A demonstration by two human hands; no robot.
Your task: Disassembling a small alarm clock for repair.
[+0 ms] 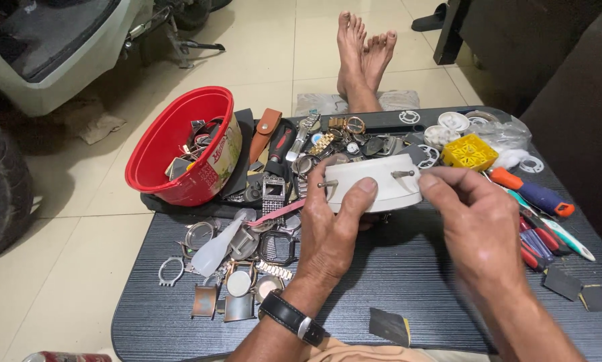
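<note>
Your left hand (327, 231) clamps the white oval case (374, 182) at table centre; your right hand (475, 224) pinches its metal pin (403, 174) at 3 o'clock — twist hard and it could slip, scattering watch parts (247, 261) at 9 o'clock

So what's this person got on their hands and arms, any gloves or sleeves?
No gloves or sleeves: both the left hand and the right hand are bare, forearms too. The left wrist carries a wristwatch with a black strap and silver buckle. No rings show.
</note>
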